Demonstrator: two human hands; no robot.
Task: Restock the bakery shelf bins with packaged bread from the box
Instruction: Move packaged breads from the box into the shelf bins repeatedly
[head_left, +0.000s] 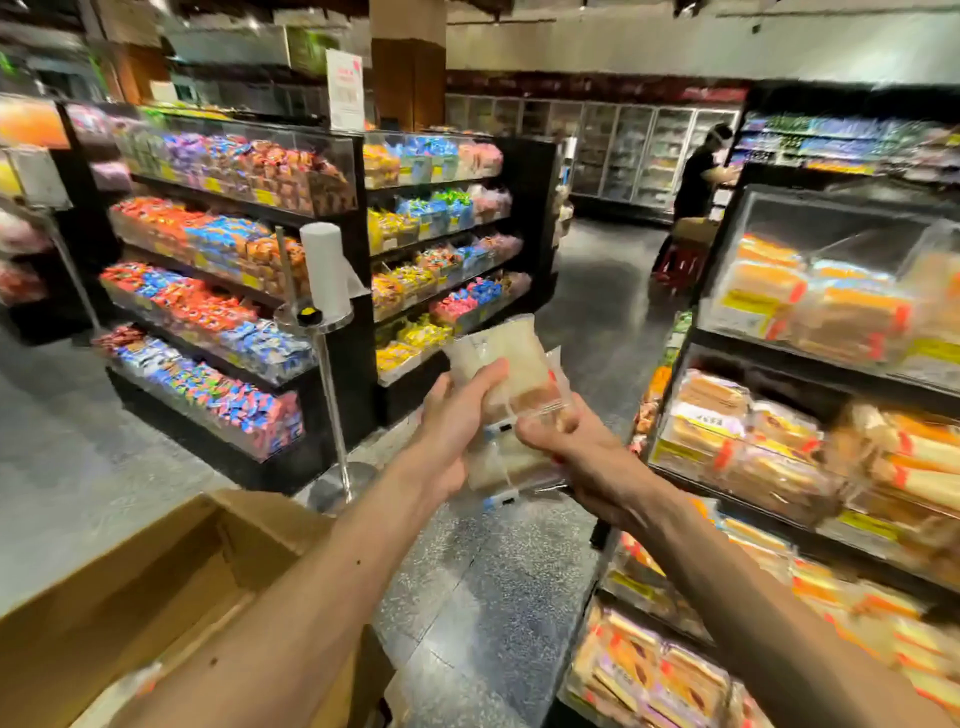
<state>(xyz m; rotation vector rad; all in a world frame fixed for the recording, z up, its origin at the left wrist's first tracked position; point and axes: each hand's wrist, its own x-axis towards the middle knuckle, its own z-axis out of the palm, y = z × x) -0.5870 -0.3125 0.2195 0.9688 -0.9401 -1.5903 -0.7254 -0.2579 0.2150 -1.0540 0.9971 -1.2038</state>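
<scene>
Step in hand: transfer from box to shelf. The bread packets (498, 364), several in clear wrap, are held at centre frame above the aisle floor, the left hand (457, 431) curled round the upper packet and the right hand (582, 457) pinching the lower ones. The next move likely calls for a swing right to the bakery shelf bins (831, 223), which look well filled, so a gap must be found. The open box (171, 587) sits lower left; candy shelves (234, 249) and a bag-roll stand (324, 275) lie beyond, another person (698, 176) upper right, none obstructing.
</scene>
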